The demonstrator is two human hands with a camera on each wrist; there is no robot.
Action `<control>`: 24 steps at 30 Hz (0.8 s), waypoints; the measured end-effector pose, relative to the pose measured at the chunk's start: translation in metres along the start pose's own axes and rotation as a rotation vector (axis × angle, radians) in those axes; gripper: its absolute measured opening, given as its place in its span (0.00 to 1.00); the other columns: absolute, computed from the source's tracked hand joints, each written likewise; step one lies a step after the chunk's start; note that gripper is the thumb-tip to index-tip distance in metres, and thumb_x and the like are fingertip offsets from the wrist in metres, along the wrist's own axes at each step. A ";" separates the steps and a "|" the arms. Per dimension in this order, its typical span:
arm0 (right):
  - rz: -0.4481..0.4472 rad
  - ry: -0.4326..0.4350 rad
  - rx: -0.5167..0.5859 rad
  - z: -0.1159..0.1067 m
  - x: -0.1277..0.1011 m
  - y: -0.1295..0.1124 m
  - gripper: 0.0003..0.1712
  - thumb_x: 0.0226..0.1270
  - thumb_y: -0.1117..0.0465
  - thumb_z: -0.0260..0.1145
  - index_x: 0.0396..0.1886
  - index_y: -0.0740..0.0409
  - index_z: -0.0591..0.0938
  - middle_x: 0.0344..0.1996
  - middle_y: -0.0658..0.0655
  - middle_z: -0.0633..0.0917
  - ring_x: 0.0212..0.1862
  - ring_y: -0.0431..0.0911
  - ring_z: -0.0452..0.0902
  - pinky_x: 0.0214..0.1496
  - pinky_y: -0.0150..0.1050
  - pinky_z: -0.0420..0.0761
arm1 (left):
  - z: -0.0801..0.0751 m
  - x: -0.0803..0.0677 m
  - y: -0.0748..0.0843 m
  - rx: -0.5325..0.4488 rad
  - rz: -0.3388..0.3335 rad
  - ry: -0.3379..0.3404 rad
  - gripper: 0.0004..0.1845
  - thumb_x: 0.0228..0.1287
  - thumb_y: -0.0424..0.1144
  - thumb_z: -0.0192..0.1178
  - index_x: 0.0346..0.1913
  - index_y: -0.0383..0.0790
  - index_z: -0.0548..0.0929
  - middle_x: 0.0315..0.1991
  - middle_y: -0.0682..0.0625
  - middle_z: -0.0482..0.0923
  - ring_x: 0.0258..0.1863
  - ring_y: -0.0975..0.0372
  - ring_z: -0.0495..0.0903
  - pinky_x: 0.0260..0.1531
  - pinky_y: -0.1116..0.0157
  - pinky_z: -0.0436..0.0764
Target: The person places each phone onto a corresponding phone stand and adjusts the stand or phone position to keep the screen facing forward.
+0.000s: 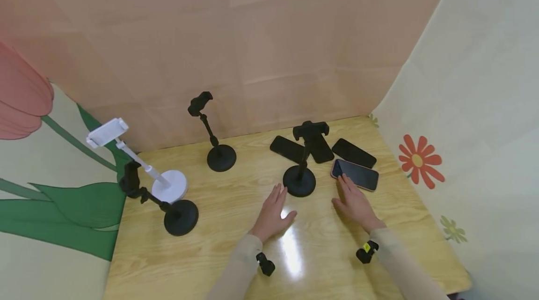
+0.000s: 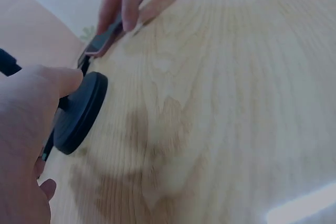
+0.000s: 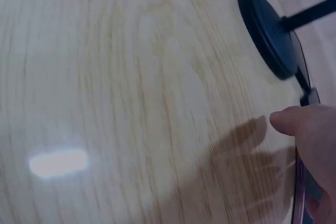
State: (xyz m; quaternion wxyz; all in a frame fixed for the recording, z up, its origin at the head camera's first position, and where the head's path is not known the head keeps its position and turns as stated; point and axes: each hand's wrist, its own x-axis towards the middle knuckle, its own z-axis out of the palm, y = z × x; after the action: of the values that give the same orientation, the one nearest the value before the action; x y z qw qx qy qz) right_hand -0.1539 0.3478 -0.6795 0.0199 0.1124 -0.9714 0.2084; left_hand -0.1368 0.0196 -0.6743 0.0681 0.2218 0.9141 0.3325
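Four phone stands [image 1: 299, 180] crowd wooden table [image 1: 236, 253].

black stand [image 1: 299, 181] — black phone [image 1: 355, 173] — light wood-grain table [image 1: 236, 248].

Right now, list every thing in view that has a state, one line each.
Left hand: open, flat on the table, beside the nearest stand's base.
Right hand: open, fingertips on the nearest phone.
Nearest phone: flat, screen dark.
Three other phones: flat, dark.
Nearest black stand: upright, clamp empty.
White stand: arm tilted, clamp empty.
Two other black stands: upright, empty.
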 end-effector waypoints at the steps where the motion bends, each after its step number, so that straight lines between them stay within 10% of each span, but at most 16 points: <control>1: 0.011 0.000 -0.007 -0.002 0.000 0.005 0.47 0.68 0.54 0.72 0.77 0.74 0.61 0.75 0.79 0.61 0.73 0.74 0.59 0.71 0.71 0.64 | -0.003 -0.005 0.000 -0.002 0.002 0.001 0.44 0.73 0.58 0.58 0.82 0.39 0.57 0.83 0.39 0.48 0.83 0.50 0.47 0.78 0.47 0.60; 24: 0.172 -0.076 0.038 -0.046 0.012 0.084 0.57 0.64 0.58 0.75 0.77 0.81 0.50 0.74 0.86 0.52 0.73 0.80 0.48 0.71 0.76 0.57 | -0.052 -0.086 0.004 -0.023 -0.052 0.073 0.37 0.75 0.56 0.59 0.78 0.42 0.66 0.80 0.39 0.59 0.76 0.46 0.64 0.71 0.44 0.71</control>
State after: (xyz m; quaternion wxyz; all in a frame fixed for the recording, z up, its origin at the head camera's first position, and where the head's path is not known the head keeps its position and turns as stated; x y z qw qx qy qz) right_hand -0.1853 0.4388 -0.6705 -0.0369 0.0368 -0.9733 0.2235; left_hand -0.0732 -0.0468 -0.6340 0.0458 0.1848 0.9175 0.3492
